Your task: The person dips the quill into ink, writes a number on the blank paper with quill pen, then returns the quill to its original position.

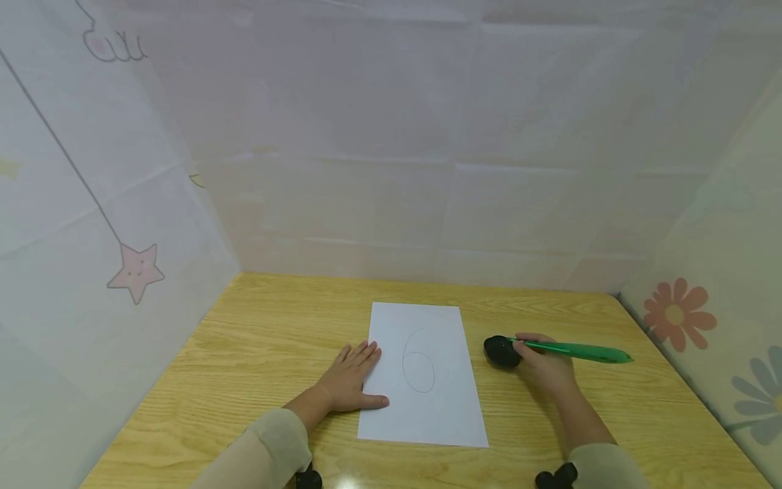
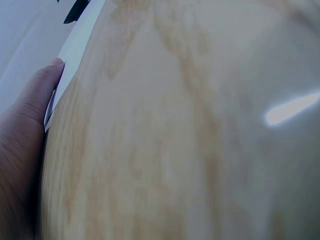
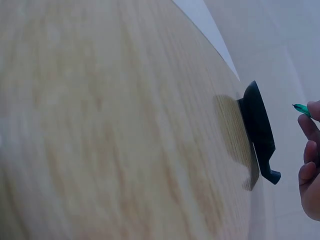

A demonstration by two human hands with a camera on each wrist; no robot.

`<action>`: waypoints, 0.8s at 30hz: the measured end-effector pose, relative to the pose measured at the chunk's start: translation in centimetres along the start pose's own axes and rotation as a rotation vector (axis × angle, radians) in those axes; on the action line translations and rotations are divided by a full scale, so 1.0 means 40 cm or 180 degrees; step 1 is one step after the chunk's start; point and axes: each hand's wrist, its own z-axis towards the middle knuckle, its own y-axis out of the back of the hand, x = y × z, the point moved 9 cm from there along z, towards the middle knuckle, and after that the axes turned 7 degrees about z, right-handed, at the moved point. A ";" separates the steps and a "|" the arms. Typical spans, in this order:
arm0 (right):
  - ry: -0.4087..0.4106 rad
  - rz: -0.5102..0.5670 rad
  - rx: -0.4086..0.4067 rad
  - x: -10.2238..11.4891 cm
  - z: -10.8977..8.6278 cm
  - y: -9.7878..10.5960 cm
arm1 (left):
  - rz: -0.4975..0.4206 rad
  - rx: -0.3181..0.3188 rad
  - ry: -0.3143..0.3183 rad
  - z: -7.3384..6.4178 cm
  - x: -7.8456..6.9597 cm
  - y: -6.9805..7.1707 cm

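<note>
A white sheet of paper [image 1: 452, 414] lies on the wooden table, with a thin line drawn on it in the shape of a 6 [image 1: 418, 372]. My left hand [image 1: 348, 384] rests flat on its left edge, fingers and thumb spread. To the right of the paper, my right hand [image 1: 548, 367] pinches a green pen [image 1: 586, 352] near its tip, its long tapered end pointing right. Below the pen tip sits a black pen stand [image 1: 501, 353] on the table. In the right wrist view, the pen tip is apart from the stand [image 3: 257, 117], which shows a short bent socket at one end.
The wood-grain table [image 1: 263, 326] is bounded by pale cloth walls at the back and both sides. A pink star [image 1: 137, 273] is printed on the left cloth, flowers [image 1: 675, 312] on the right one. Black wrist devices [image 1: 556, 477] show at both sleeves.
</note>
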 end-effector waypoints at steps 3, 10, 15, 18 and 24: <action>0.0077 0.0003 0.0033 0.006 -0.002 0.004 | 0.0008 -0.0006 -0.0002 0.000 -0.001 0.001; 0.0142 0.0027 0.0067 0.017 -0.011 0.013 | -0.0008 -0.0006 0.0003 -0.001 -0.001 0.000; 0.0155 0.0005 0.0086 0.019 -0.014 0.018 | -0.0021 -0.0017 -0.0010 0.000 0.000 0.000; 0.0197 -0.0111 0.0127 0.020 -0.014 0.020 | -0.0017 -0.0024 -0.0011 0.001 0.002 -0.001; 0.0624 0.0340 0.0038 0.036 -0.022 0.028 | 0.0017 -0.0048 -0.0016 0.003 0.004 -0.004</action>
